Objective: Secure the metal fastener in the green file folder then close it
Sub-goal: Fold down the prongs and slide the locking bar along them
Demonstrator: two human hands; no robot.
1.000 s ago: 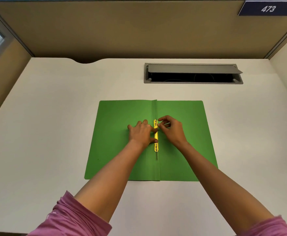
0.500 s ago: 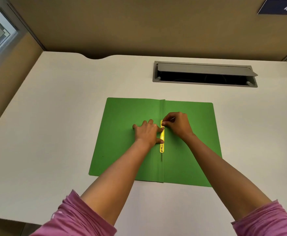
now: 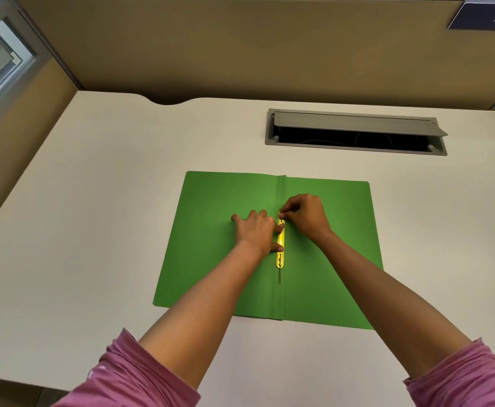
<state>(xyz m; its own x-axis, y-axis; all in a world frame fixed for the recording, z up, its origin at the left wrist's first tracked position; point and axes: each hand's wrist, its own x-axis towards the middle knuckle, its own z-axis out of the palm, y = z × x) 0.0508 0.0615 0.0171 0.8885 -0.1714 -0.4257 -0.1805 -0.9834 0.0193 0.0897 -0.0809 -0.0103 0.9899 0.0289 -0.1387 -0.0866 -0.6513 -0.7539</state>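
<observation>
On the pale surface (image 3: 93, 230) the green file folder (image 3: 211, 230) lies open, its yellow metal fastener (image 3: 280, 254) along the spine. Left hand (image 3: 256, 232) presses flat; right hand (image 3: 305, 214) pinches the far prong. Thin metal probably bends easily, best held near its tip.

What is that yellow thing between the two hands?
In the head view, the yellow fastener strip lies along the folder's spine, between left hand and right hand; both touch it.
</observation>
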